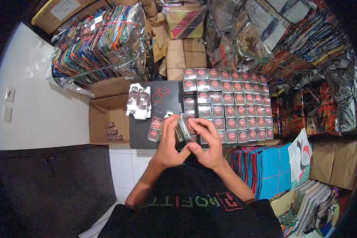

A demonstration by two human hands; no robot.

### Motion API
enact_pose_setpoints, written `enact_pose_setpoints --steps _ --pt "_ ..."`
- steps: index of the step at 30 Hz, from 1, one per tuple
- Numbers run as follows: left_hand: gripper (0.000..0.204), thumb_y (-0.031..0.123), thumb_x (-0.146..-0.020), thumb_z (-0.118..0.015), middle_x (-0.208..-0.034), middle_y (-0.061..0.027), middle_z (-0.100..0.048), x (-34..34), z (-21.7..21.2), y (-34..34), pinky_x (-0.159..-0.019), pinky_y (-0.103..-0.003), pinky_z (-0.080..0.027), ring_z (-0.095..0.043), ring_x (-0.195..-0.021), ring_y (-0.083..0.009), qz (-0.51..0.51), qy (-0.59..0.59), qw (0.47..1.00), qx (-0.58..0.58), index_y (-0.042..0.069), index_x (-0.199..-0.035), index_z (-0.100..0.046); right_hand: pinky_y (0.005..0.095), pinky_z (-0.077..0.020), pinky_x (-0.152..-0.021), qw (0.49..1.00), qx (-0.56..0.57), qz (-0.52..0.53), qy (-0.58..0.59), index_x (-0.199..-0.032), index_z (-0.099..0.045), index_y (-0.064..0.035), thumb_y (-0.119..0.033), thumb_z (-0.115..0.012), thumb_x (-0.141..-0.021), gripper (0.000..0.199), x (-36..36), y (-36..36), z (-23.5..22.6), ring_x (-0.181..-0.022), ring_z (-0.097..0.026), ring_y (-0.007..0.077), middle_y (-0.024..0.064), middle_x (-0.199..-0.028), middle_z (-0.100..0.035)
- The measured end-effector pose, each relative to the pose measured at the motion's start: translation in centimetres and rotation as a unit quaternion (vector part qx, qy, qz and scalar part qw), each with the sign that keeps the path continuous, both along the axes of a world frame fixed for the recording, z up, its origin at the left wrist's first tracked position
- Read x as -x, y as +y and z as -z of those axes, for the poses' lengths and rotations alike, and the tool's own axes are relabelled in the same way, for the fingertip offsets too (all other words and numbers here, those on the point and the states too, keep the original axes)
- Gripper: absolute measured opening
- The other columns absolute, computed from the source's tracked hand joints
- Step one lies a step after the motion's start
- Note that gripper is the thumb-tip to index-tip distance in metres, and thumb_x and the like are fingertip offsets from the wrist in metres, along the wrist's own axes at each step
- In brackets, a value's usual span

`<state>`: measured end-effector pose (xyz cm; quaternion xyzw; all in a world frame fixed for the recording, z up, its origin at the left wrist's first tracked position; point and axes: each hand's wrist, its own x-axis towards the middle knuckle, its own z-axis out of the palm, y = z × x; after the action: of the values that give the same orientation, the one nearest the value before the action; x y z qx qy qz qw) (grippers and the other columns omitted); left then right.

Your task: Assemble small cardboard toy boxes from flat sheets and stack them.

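Small silver-and-red cardboard box [185,127] sits gripped between my left hand [168,144] and right hand [208,143], above the black work board [142,131], beside the grid of finished silver-red boxes [234,104].

Small box [185,127] in the hands was silver-grey w/ red and dark print. Same look on the grid of boxes [230,105]: silvery frames, each w/ a red round mark. Board [168,104] under them was black, w/ red rubber bands [161,93] on it. Flat blanks [139,101] were white and dark grey. Cardboard box [107,119] was plain brown. Wall [39,107] white, floor tiles [125,166] white. Cloth stack [265,168] was turquoise w/ red and dark stripes. Shirt [186,210] black, red and green lettering
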<state>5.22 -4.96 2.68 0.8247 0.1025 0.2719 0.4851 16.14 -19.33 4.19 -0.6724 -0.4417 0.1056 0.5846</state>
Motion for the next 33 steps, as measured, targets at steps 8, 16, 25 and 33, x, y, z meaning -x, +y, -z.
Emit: enact_pose_setpoints --steps 8,16,25,33 --pt "0.074 0.01 -0.075 -0.081 -0.138 -0.0185 -0.057 0.8 -1.1 1.3 -0.115 -0.046 -0.038 -0.053 -0.131 -0.0372 0.055 0.064 0.996 -0.015 0.002 -0.141 -0.048 0.0363 -0.0528 -0.094 0.995 0.028 0.054 0.083 -0.119 -0.071 0.0 -0.015 -0.079 -0.087 0.036 0.4 -0.4 1.3 -0.11 -0.067 0.0268 0.0171 -0.122 -0.068" --pt "0.077 0.01 -0.07 -0.081 -0.144 -0.0125 -0.058 1.3 -1.2 1.1 -0.117 -0.048 -0.035 -0.052 -0.134 -0.0353 0.062 0.092 0.991 -0.074 0.008 -0.142 -0.053 0.0314 -0.0541 -0.088 0.982 0.035 0.065 0.173 -0.12 -0.069 -0.0009 -0.007 -0.077 -0.087 0.035 1.2 -0.1 1.3 -0.103 -0.065 0.0196 0.0101 -0.116 -0.064" --pt "0.077 0.01 -0.069 -0.082 -0.143 -0.0109 -0.059 1.0 -1.3 0.7 -0.114 -0.047 -0.037 -0.053 -0.134 -0.0333 0.066 0.093 0.99 -0.08 0.008 -0.141 -0.054 0.0284 -0.0531 -0.088 0.983 0.037 0.057 0.172 -0.128 -0.065 -0.0035 -0.003 -0.072 -0.089 0.039 1.1 -0.3 1.7 -0.11 -0.059 0.0148 0.0059 -0.12 -0.056" --pt "0.071 0.007 -0.071 -0.081 -0.143 -0.0139 -0.059 1.0 -2.2 1.1 -0.118 -0.048 -0.037 -0.053 -0.135 -0.0357 0.076 0.1 0.99 -0.067 0.005 -0.137 -0.055 0.0311 -0.0464 -0.098 0.966 0.026 -0.001 0.256 -0.124 -0.069 -0.0054 -0.011 -0.083 -0.083 0.044 0.0 -0.5 1.2 -0.111 -0.058 0.0199 0.009 -0.117 -0.06"
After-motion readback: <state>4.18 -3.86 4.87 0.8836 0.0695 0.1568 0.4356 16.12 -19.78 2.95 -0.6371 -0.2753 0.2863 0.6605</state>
